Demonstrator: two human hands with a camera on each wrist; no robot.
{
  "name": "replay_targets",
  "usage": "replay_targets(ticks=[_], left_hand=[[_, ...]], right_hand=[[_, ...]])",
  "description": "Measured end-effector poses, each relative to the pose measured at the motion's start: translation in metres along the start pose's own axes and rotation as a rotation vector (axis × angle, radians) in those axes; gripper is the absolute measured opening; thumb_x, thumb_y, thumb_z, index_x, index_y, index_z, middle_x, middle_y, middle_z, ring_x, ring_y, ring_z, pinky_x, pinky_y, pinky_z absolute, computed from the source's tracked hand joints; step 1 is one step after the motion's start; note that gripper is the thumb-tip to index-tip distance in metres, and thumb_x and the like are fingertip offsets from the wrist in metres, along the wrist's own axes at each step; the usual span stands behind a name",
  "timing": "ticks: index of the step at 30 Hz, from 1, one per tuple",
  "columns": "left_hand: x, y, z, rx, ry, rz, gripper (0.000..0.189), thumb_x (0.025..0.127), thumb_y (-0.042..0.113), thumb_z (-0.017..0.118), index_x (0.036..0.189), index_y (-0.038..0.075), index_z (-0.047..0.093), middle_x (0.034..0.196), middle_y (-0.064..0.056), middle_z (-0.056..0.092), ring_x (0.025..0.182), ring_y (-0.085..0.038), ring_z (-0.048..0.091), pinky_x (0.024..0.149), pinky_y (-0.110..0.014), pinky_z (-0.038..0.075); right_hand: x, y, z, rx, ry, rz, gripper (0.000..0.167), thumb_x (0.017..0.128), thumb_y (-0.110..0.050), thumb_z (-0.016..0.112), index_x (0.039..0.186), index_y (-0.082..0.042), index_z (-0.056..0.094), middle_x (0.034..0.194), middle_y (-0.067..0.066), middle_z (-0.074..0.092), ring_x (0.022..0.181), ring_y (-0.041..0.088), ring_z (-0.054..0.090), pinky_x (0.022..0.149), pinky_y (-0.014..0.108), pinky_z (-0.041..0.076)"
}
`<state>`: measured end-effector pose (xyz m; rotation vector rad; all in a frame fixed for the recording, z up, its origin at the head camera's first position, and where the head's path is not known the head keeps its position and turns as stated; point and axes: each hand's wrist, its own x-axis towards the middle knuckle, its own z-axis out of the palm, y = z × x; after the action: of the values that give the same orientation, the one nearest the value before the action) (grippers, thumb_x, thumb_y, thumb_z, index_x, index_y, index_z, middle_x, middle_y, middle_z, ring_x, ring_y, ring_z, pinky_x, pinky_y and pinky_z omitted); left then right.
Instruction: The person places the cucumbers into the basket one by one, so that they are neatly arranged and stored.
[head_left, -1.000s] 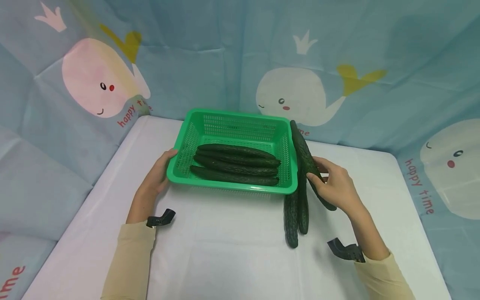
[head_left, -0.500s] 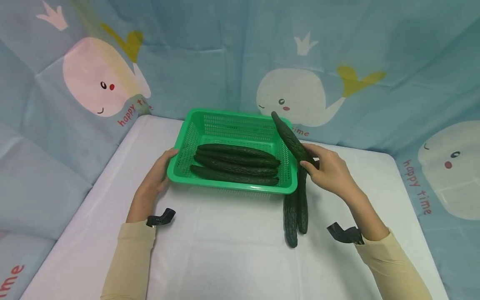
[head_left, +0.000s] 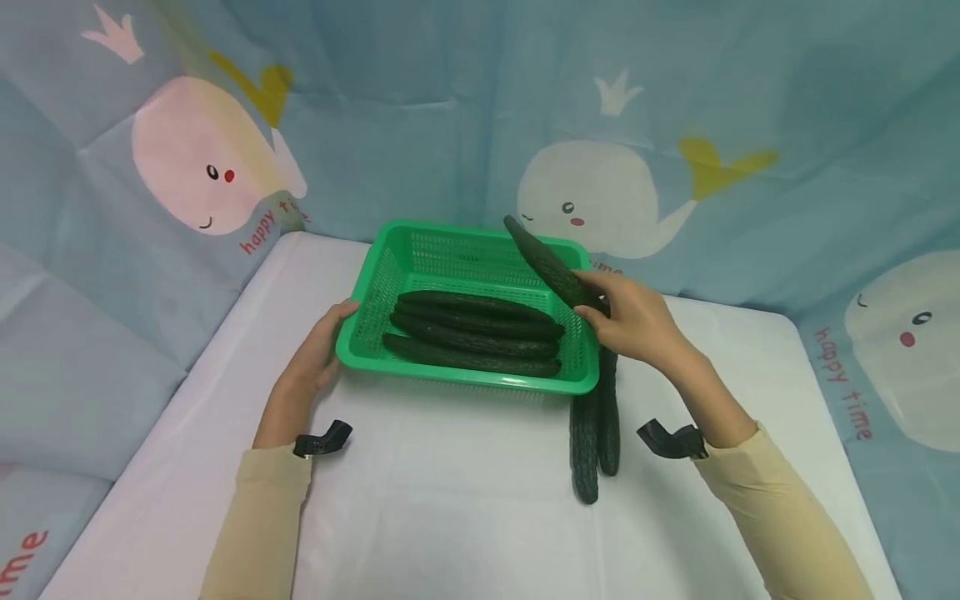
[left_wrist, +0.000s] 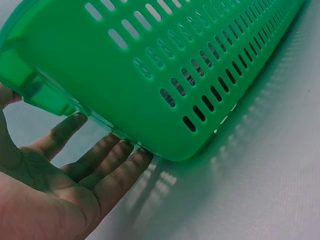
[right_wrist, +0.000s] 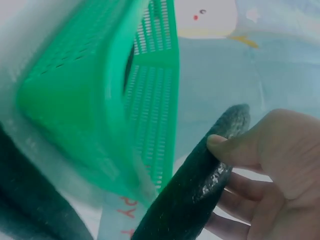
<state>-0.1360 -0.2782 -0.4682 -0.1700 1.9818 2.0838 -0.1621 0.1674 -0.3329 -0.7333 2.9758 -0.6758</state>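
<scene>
My right hand (head_left: 633, 317) pinches a dark green cucumber (head_left: 547, 265) between thumb and fingers, tilted over the right side of a green plastic basket (head_left: 465, 382). In the right wrist view the thumb lies across the held cucumber (right_wrist: 195, 190), beside the basket wall (right_wrist: 75, 115). Several other cucumbers (head_left: 472, 335) lie crosswise on the basket floor. At the basket's left end is my left hand (head_left: 311, 350). The left wrist view shows its nearly straight fingers (left_wrist: 120, 175) touching the outer wall; part of the thumb is hidden by the rim.
Two cucumbers (head_left: 585, 450) lie lengthwise on the white tabletop (head_left: 450, 517), partly hidden by the basket's right side. A blue curtain (head_left: 420, 125) printed with whales hangs behind and beside the table.
My right hand has lifted the cucumber from the basket's right and carried it left over the rim, turning it more crosswise. My left hand and the basket stay in place.
</scene>
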Motion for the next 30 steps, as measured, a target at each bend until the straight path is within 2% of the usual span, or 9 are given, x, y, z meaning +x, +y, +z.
replay_targets(ticks=[4, 7, 10, 13, 18, 23, 25, 30], left_hand=[[0.001, 0.001, -0.001, -0.012, -0.020, 0.010, 0.072, 0.109, 0.057, 0.043, 0.168, 0.018, 0.029, 0.147, 0.006, 0.050, 0.128, -0.004, 0.056, 0.100, -0.015, 0.056], [0.003, 0.002, 0.000, -0.029, -0.029, 0.005, 0.071, 0.109, 0.056, 0.044, 0.167, 0.017, 0.029, 0.146, 0.006, 0.052, 0.126, -0.003, 0.059, 0.100, -0.016, 0.057], [0.003, 0.001, 0.002, -0.045, -0.014, 0.009, 0.072, 0.109, 0.056, 0.045, 0.167, 0.016, 0.030, 0.145, 0.005, 0.055, 0.122, -0.002, 0.062, 0.098, -0.016, 0.058], [0.003, 0.001, 0.002, -0.051, 0.007, 0.015, 0.073, 0.108, 0.056, 0.047, 0.167, 0.015, 0.031, 0.151, 0.001, 0.056, 0.120, 0.000, 0.064, 0.098, -0.016, 0.059], [0.002, 0.000, 0.001, -0.039, 0.021, 0.019, 0.074, 0.108, 0.056, 0.047, 0.167, 0.015, 0.032, 0.160, -0.004, 0.051, 0.122, 0.000, 0.065, 0.098, -0.017, 0.059], [0.003, 0.000, 0.001, -0.036, 0.014, 0.028, 0.074, 0.108, 0.055, 0.047, 0.167, 0.014, 0.030, 0.157, -0.001, 0.049, 0.127, -0.001, 0.059, 0.099, -0.015, 0.057], [0.002, 0.001, 0.001, -0.029, 0.012, 0.028, 0.074, 0.108, 0.054, 0.046, 0.167, 0.014, 0.030, 0.157, -0.001, 0.048, 0.128, -0.002, 0.057, 0.099, -0.014, 0.056], [0.002, 0.001, 0.001, -0.021, 0.011, 0.008, 0.074, 0.108, 0.057, 0.045, 0.168, 0.015, 0.029, 0.158, -0.003, 0.046, 0.128, -0.003, 0.056, 0.099, -0.013, 0.056]], right_hand=[[0.012, -0.009, 0.000, 0.008, -0.016, -0.020, 0.050, 0.103, -0.017, 0.070, 0.150, -0.008, 0.058, 0.129, 0.018, 0.073, 0.070, 0.025, 0.060, 0.055, 0.034, 0.040], [0.020, -0.014, -0.001, 0.017, -0.035, -0.017, 0.050, 0.103, -0.018, 0.070, 0.151, -0.010, 0.058, 0.127, 0.016, 0.074, 0.071, 0.025, 0.062, 0.055, 0.035, 0.040], [0.029, -0.018, -0.002, 0.011, -0.038, -0.037, 0.050, 0.103, -0.019, 0.071, 0.151, -0.010, 0.058, 0.133, 0.014, 0.073, 0.090, 0.030, 0.072, 0.061, 0.039, 0.049], [0.037, -0.022, 0.001, -0.004, -0.031, -0.062, 0.050, 0.102, -0.020, 0.073, 0.150, -0.010, 0.060, 0.137, 0.013, 0.072, 0.105, 0.033, 0.074, 0.060, 0.040, 0.049], [0.047, -0.027, 0.007, -0.023, -0.031, -0.077, 0.050, 0.101, -0.022, 0.074, 0.148, -0.012, 0.061, 0.141, 0.012, 0.070, 0.102, 0.030, 0.075, 0.053, 0.034, 0.040], [0.057, -0.032, 0.011, -0.023, -0.053, -0.091, 0.050, 0.102, -0.022, 0.073, 0.149, -0.011, 0.060, 0.146, 0.011, 0.068, 0.114, 0.032, 0.073, 0.062, 0.041, 0.051], [0.062, -0.034, 0.013, -0.026, -0.061, -0.100, 0.050, 0.102, -0.021, 0.072, 0.150, -0.012, 0.060, 0.146, 0.011, 0.067, 0.120, 0.032, 0.071, 0.071, 0.045, 0.057], [0.072, -0.038, 0.016, -0.031, -0.076, -0.115, 0.049, 0.104, -0.021, 0.070, 0.150, -0.013, 0.059, 0.147, 0.010, 0.067, 0.117, 0.032, 0.072, 0.077, 0.048, 0.059]])
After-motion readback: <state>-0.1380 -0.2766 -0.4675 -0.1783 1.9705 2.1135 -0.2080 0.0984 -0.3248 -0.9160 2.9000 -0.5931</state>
